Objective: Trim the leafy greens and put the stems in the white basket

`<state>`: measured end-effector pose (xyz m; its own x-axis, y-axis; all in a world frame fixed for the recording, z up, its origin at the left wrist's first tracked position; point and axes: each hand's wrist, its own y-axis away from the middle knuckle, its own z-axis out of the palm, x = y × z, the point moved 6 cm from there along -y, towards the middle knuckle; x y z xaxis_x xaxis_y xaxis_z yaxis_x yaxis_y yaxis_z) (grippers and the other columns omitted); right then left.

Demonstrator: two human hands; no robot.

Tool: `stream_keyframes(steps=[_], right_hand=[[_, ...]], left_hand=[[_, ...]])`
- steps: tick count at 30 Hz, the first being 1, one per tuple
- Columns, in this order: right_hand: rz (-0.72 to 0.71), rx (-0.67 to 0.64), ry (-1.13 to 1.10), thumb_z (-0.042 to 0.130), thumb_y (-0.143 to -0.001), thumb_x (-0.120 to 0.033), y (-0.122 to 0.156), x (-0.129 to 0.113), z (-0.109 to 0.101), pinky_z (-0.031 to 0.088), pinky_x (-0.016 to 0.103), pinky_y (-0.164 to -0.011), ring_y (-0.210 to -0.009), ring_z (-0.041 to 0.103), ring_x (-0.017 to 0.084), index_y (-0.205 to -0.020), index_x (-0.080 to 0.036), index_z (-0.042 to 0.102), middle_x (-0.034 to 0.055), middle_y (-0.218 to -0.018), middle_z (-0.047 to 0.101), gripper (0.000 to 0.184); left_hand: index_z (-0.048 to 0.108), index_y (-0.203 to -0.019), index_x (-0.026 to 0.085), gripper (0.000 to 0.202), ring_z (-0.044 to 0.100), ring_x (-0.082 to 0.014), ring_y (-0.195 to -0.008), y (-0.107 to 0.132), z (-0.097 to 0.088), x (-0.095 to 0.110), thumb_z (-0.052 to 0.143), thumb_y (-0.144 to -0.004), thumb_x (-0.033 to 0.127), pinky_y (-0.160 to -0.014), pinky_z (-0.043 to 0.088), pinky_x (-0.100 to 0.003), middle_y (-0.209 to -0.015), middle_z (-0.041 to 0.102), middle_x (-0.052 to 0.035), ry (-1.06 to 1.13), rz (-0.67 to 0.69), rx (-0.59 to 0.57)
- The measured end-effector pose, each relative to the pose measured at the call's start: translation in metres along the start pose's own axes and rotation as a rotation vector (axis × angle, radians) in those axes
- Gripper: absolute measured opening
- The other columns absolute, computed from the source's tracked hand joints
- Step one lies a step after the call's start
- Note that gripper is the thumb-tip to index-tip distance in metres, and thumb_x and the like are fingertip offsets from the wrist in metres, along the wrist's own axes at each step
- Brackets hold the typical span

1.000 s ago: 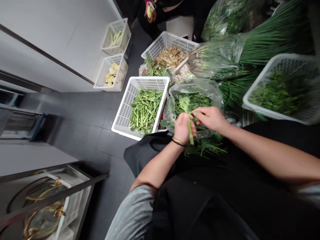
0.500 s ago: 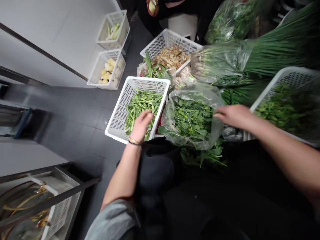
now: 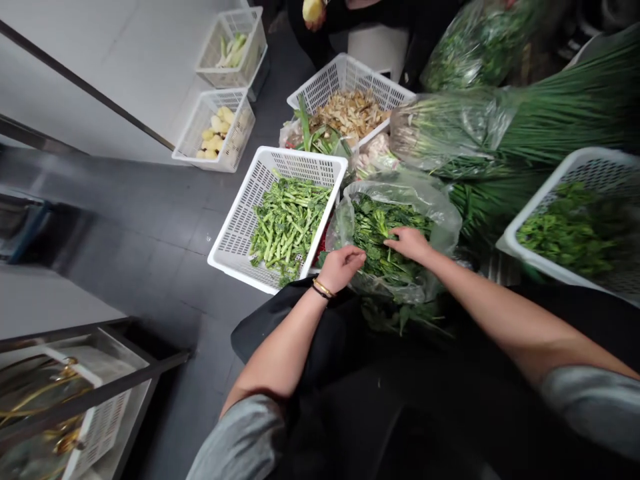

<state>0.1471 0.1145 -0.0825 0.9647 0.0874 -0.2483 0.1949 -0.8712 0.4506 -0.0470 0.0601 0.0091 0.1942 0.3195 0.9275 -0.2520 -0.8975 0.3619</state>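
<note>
In the head view, my right hand (image 3: 409,244) is over an open clear plastic bag (image 3: 447,208) of leafy greens (image 3: 369,217). Its thumb and fingers are pinched on a leafy green stalk (image 3: 383,223) at the top of the pile. At the bag's near left edge, my left hand (image 3: 342,268) is closed with the fingers curled in; whatever is between them is hidden. Left of the bag stands a white slotted basket (image 3: 231,235) holding a heap of trimmed green stems (image 3: 285,223). Loose leaves (image 3: 400,317) lie below the bag, near my lap.
Ahead is a basket (image 3: 307,95) of brown peelings, beside bundled long green stalks (image 3: 550,113). A basket (image 3: 520,230) of greens stands right. Peeled potatoes (image 3: 217,130) fill a crate by the wall. Another person's hand (image 3: 316,21) holds a potato. A metal rack (image 3: 150,373) stands lower left.
My left hand has moved right, from over the basket of stems to the bag's edge. My right hand has moved left, from the bag's right rim onto the greens, and now pinches a stalk.
</note>
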Motion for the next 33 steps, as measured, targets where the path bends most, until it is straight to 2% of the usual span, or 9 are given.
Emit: stream_keyframes(steps=[6, 9, 11, 14, 18, 23, 26, 29, 33], right_hand=[[-0.432, 0.380, -0.225, 0.051, -0.085, -0.039, 0.102, -0.062, -0.050, 0.045, 0.034, -0.084, -0.096, 0.059, 0.025, -0.108, -0.015, 0.062, 0.0125, -0.100, 0.064, 0.035], [-0.440, 0.391, -0.178, 0.050, -0.083, -0.029, 0.136, -0.065, -0.046, 0.045, 0.034, -0.081, -0.094, 0.059, 0.026, -0.105, -0.015, 0.061, 0.0128, -0.099, 0.064, 0.029], [-0.419, 0.262, -0.118, 0.049, -0.080, -0.021, 0.150, -0.048, -0.035, 0.045, 0.032, -0.078, -0.088, 0.061, 0.023, -0.098, -0.017, 0.063, 0.0105, -0.095, 0.065, 0.023], [-0.365, -0.040, 0.005, 0.062, -0.070, -0.026, 0.165, -0.011, -0.021, 0.045, 0.030, -0.066, -0.074, 0.063, 0.023, -0.090, -0.019, 0.067, 0.0086, -0.084, 0.066, 0.022], [-0.309, 0.001, -0.339, 0.062, -0.070, -0.053, 0.169, -0.008, -0.054, 0.044, 0.029, -0.059, -0.060, 0.060, 0.018, -0.097, -0.018, 0.066, 0.0052, -0.074, 0.066, 0.044], [-0.335, 0.202, -0.869, 0.043, -0.083, -0.059, 0.162, -0.072, -0.081, 0.038, 0.025, -0.046, -0.040, 0.044, 0.011, -0.060, -0.017, 0.057, -0.0003, -0.043, 0.049, 0.050], [-0.523, 0.413, -0.698, 0.042, -0.087, -0.048, 0.191, -0.102, -0.076, 0.040, 0.025, -0.052, -0.053, 0.054, 0.014, -0.070, -0.018, 0.062, 0.0051, -0.060, 0.061, 0.040], [-0.794, 0.430, -0.454, 0.043, -0.089, -0.040, 0.227, -0.114, -0.065, 0.042, 0.027, -0.060, -0.068, 0.059, 0.016, -0.079, -0.020, 0.067, 0.0087, -0.076, 0.066, 0.033], [-0.495, 0.226, -0.637, 0.043, -0.088, -0.045, 0.204, -0.082, -0.069, 0.041, 0.026, -0.055, -0.054, 0.054, 0.014, -0.074, -0.019, 0.062, 0.0027, -0.060, 0.062, 0.035]], left_hand=[[0.059, -0.069, 0.016, 0.030, 0.046, -0.0073, -0.049, 0.004, 0.041, -0.004, 0.071, -0.066, 0.044, -0.045, 0.035, -0.017, -0.053, 0.050, 0.0045, 0.178, -0.035, 0.148], [0.057, -0.070, 0.014, 0.030, 0.050, -0.0060, -0.053, 0.014, 0.041, 0.000, 0.070, -0.069, 0.042, -0.048, 0.037, -0.016, -0.061, 0.057, 0.0023, 0.340, -0.024, 0.237], [0.060, -0.083, 0.014, 0.030, 0.057, -0.0079, -0.061, 0.025, 0.036, 0.003, 0.068, -0.072, 0.041, -0.053, 0.042, -0.017, -0.071, 0.062, -0.0008, 0.476, -0.063, 0.235], [0.061, -0.092, 0.013, 0.038, 0.058, -0.0101, -0.058, 0.046, 0.040, 0.010, 0.066, -0.074, 0.046, -0.055, 0.047, -0.022, -0.065, 0.059, -0.0004, 0.590, -0.114, 0.033], [0.058, -0.086, 0.014, 0.043, 0.046, -0.0076, -0.040, 0.072, 0.066, 0.021, 0.061, -0.075, 0.055, -0.037, 0.034, -0.017, -0.050, 0.047, 0.0043, 0.567, -0.062, -0.119], [0.046, -0.073, 0.017, 0.040, 0.024, -0.0033, -0.030, 0.079, 0.089, 0.024, 0.053, -0.080, 0.056, -0.031, 0.011, -0.015, -0.043, 0.033, 0.0086, 0.632, -0.032, 0.013], [0.042, -0.069, 0.018, 0.038, 0.020, -0.0036, -0.030, 0.074, 0.075, 0.013, 0.047, -0.084, 0.053, -0.032, 0.009, -0.017, -0.042, 0.027, 0.0089, 0.731, -0.134, 0.203], [0.043, -0.067, 0.018, 0.040, 0.019, -0.0040, -0.031, 0.071, 0.065, 0.005, 0.044, -0.085, 0.053, -0.033, 0.010, -0.018, -0.042, 0.023, 0.0086, 0.789, -0.226, 0.216], [0.048, -0.073, 0.018, 0.035, 0.028, -0.0057, -0.035, 0.071, 0.075, 0.012, 0.046, -0.080, 0.052, -0.035, 0.021, -0.018, -0.045, 0.030, 0.0073, 0.762, -0.178, 0.069]])
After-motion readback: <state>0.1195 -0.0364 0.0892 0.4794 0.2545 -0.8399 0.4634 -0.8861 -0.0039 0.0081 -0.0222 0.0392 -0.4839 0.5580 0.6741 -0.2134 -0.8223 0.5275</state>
